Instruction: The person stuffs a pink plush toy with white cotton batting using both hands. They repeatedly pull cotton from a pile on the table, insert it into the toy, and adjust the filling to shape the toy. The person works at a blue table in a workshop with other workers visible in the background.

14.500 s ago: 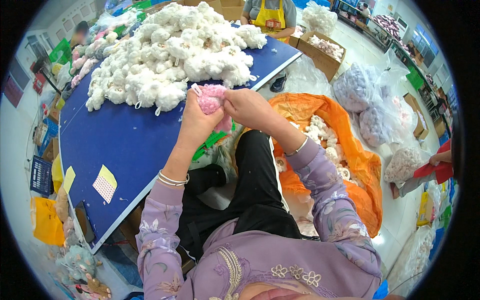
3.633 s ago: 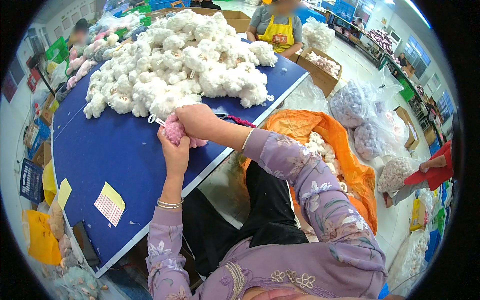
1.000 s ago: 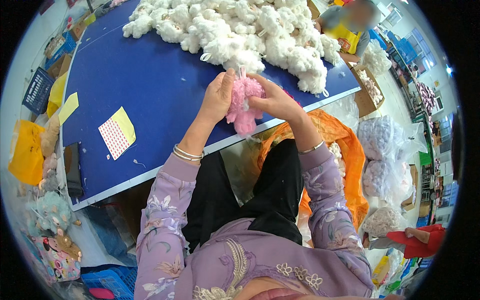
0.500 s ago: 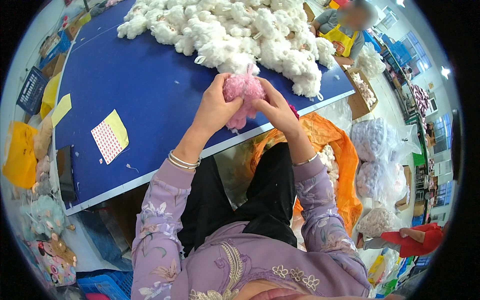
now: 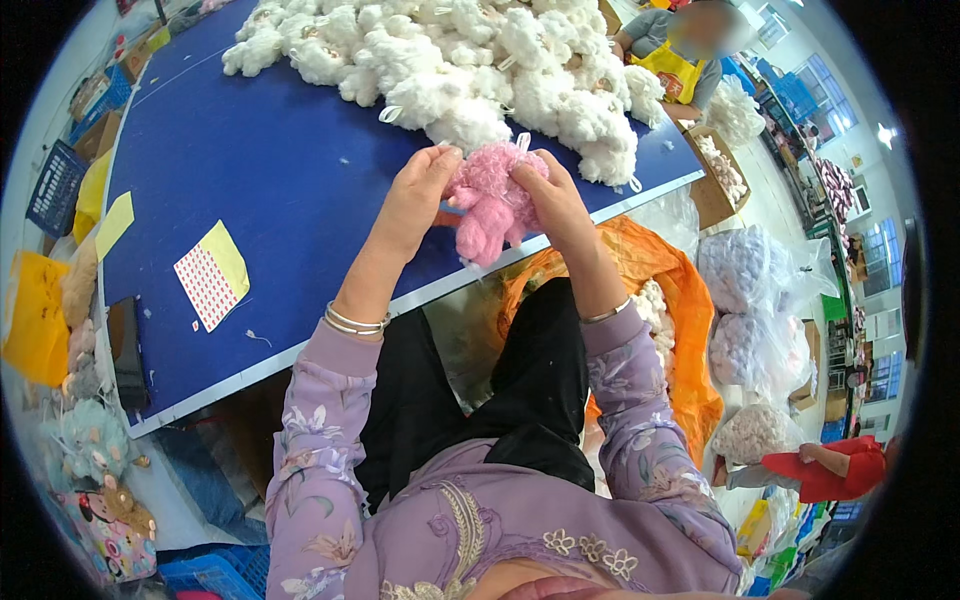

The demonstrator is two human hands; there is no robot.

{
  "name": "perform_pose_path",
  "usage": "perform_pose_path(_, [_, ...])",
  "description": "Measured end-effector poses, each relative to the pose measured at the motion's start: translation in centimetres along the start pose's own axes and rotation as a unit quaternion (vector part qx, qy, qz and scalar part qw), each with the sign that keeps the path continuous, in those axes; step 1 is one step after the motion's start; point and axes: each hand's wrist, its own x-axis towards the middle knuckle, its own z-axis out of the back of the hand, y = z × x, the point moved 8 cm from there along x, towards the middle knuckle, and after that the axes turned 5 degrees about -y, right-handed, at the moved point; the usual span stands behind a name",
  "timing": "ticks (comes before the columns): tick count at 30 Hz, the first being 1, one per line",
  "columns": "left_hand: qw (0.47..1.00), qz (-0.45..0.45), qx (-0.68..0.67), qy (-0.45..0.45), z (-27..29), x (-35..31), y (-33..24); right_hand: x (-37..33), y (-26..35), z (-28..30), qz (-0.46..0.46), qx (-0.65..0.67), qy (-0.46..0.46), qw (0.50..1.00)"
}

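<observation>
A small pink plush toy (image 5: 490, 215), curly on its upper part and smooth below, is held above the near edge of the blue table. A pale loop (image 5: 523, 142) sticks up from its top. My right hand (image 5: 562, 205) grips the toy's right side, thumb lying across its front. On the opposite side, my left hand (image 5: 418, 195) is closed, its thumb and fingers pinched together against the toy's edge; the exact bit pinched is hidden. Just beyond my hands lies a big heap of white fluffy plush toys (image 5: 450, 70), several showing loops.
On the blue table (image 5: 290, 150) lie a sticker sheet (image 5: 211, 277) and a yellow paper (image 5: 115, 225). An orange sack (image 5: 690, 370) with pale plush stands right of my knees. A co-worker in a yellow apron (image 5: 668, 70) sits beyond the table; a person in red (image 5: 845, 468) is at far right.
The pink toy has been turned and tilted, showing its smooth lower part and side. My left hand has shifted from wrapping it to pinching its left edge; my right hand has moved slightly rightward.
</observation>
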Motion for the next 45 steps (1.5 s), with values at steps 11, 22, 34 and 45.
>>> perform_pose_path(11, [0.985, 0.040, 0.095, 0.139, -2.2, -0.7, 2.0, 0.8, 0.8, 1.3, 0.135, -0.097, -0.144, 0.976])
perform_pose_path(22, [0.979, -0.023, 0.191, 0.070, -2.3, -0.9, 0.2, -3.6, 6.5, -2.5, 0.315, -0.360, -0.069, 0.875])
perform_pose_path(34, [0.977, 0.069, 0.126, 0.156, -2.2, -0.9, 2.5, -0.8, 1.8, 0.3, -0.023, 0.076, 0.084, 0.993])
perform_pose_path(45, [0.983, 0.167, -0.030, 0.078, -0.7, 0.0, 3.3, -4.2, 3.8, -1.0, 0.123, -0.096, 0.047, 0.987])
